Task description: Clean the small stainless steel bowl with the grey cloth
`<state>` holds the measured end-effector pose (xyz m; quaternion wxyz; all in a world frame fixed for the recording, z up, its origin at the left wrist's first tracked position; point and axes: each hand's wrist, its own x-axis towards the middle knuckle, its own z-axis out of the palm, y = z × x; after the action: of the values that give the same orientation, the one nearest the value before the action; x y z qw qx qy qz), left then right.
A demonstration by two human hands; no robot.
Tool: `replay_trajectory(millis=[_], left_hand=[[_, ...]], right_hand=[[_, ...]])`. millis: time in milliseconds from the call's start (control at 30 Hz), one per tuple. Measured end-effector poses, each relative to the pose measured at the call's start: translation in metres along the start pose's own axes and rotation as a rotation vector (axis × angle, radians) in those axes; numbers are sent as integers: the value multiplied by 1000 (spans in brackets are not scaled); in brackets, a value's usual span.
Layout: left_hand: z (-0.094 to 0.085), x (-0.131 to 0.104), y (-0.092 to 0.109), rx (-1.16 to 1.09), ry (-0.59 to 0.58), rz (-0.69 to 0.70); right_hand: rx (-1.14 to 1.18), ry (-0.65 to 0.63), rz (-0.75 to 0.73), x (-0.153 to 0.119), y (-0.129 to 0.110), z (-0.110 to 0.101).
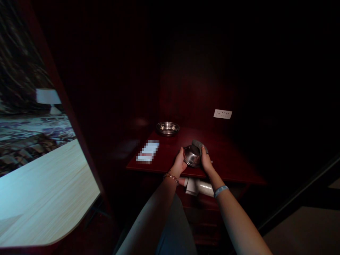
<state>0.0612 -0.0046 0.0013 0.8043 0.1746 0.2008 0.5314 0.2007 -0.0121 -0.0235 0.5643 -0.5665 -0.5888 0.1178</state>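
Between my two hands a shiny metal bowl point(193, 158) is held upside down above the front of a dark red shelf point(225, 156). My left hand point(180, 161) grips the bowl's left rim, with a beaded bracelet on that wrist. On the bowl's right side, my right hand point(206, 157) presses a grey-brown cloth point(198, 144) against it; a light blue band is round that wrist. Farther back on the shelf stand stacked metal bowls point(168, 128), open side up. A blurred white and red paper-like item point(148, 151) lies at the shelf's left.
A white socket plate point(222, 113) is on the back wall. White rolled or boxed items point(199, 187) sit below the shelf. To the left are a dark red side panel point(66, 95), a pale wooden table point(47, 194) and a white lamp point(49, 96).
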Motion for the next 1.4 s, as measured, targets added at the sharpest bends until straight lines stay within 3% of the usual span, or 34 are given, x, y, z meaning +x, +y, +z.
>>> replay_trajectory(millis=[100, 267, 467, 700, 833, 1400], left_hand=[[-1, 0, 1, -41, -10, 47], [-2, 2, 3, -111, 31, 126], [-1, 1, 4, -117, 5, 114], [-2, 0, 3, -119, -32, 111], [-4, -1, 2, -118, -41, 110], [-1, -3, 8, -176, 9, 94]], right_hand=[[137, 32, 147, -1, -4, 0], [160, 7, 109, -3, -14, -2], [94, -88, -136, -2, -20, -2], [-323, -300, -498, -13, -41, -6], [-452, -357, -604, -19, -53, -8], [-491, -250, -610, -22, -60, -10]])
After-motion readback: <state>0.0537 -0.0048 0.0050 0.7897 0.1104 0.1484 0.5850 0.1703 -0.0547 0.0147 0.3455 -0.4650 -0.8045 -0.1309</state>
